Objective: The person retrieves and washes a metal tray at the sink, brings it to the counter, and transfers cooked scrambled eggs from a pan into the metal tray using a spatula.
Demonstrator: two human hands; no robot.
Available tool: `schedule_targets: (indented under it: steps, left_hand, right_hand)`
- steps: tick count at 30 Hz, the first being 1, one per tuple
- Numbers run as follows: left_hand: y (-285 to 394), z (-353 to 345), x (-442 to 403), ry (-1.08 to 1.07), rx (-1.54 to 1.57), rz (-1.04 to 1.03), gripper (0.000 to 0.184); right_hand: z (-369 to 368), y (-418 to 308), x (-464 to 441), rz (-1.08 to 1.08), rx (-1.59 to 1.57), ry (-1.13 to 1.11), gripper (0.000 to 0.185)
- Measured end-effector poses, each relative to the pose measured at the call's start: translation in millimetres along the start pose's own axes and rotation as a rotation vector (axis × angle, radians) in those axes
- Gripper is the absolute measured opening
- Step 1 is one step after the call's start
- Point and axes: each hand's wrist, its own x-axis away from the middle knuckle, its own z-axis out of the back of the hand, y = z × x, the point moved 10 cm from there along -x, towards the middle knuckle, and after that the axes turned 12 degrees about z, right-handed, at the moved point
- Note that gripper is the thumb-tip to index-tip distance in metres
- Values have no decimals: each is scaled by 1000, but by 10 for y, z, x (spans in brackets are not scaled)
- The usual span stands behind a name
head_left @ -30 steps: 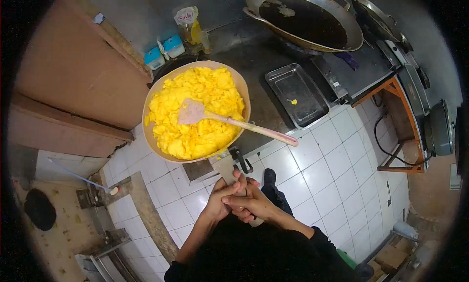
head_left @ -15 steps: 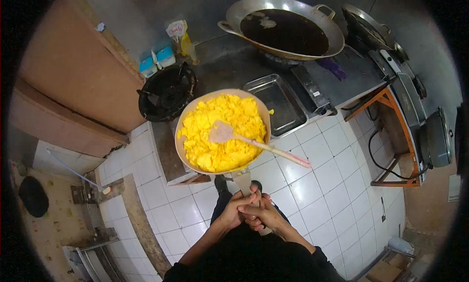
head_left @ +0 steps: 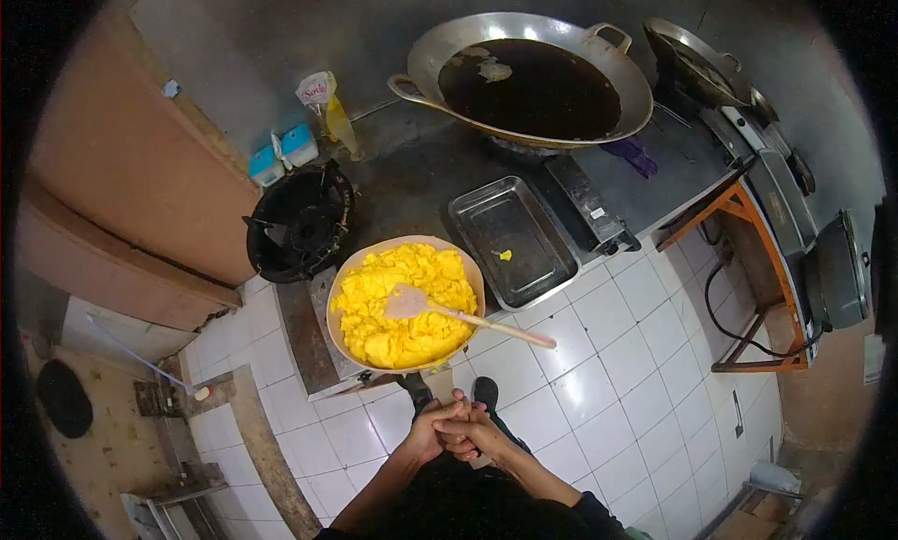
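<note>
My left hand [head_left: 434,430] and my right hand [head_left: 475,434] are closed together, fingers overlapping, around the beige handle [head_left: 438,382] of a frying pan [head_left: 479,295]. Yellow scrambled eggs [head_left: 367,320] fill the pan, which is held up in front of the counter's edge. A spatula [head_left: 408,302] lies on top of the eggs, its handle sticking out past the right rim. To the pan's right, a metal tray [head_left: 524,220] sits on the counter with a small scrap of egg [head_left: 505,255] in it.
A large wok [head_left: 426,67] of dark oil stands at the back. Left of it are a black gas burner [head_left: 304,231], blue-lidded tubs [head_left: 298,143] and a bag of yellow liquid [head_left: 337,124]. Another wok [head_left: 687,63] stands at the right. White floor tiles [head_left: 599,381] lie below.
The pan has come down and closer to my body, with the spatula still lying in the eggs. Both hands keep their grip on the handle. The camera view has tilted up slightly.
</note>
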Motion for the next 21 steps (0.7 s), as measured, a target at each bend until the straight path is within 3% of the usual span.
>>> schedule_targets:
  steps: [5, 7, 10, 12, 13, 14, 16, 17, 18, 19, 20, 21]
  left_hand:
    - [-23, 9, 9, -71, -45, 22, 23]
    - [-4, 50, 77, 101, 11, 72, 20]
    - [48, 43, 204, 111, -1, 112, 24]
    - [93, -1, 326, 150, 1, 110, 24]
    - [110, 27, 353, 172, 4, 81, 22]
    - [114, 36, 350, 190, 10, 48, 20]
    - [97, 196, 324, 203, 25, -69, 14]
    - [66, 207, 324, 143, 55, -78, 12]
    - [64, 181, 317, 80, 82, -89, 9]
    - [66, 118, 385, 148, 142, -64, 6]
    - [75, 127, 444, 157, 145, -69, 6]
    - [45, 112, 477, 126, 129, -12, 6]
  right_hand:
    - [-49, -21, 40, 24, 80, 30, 35]
    - [-62, 44, -18, 51, 100, 24, 36]
    - [-85, 95, 8, 16, 133, 56, 37]
    - [-185, -48, -44, 210, 507, -162, 42]
    - [-79, -74, 10, 102, 703, -219, 50]
    - [42, -218, 18, 158, 993, -305, 40]
    - [321, -1067, -57, 686, 1398, -405, 18]
    - [552, -1822, -146, 817, 1367, 41, 24]
    - [338, -2458, -97, 865, 1600, 272, 42]
    - [39, -2832, -133, 1115, 2178, 449, 53]
    - [250, -3023, -553, 1052, 2185, 392, 57]
    - [295, -3138, -828, 1140, 2238, 336, 58]
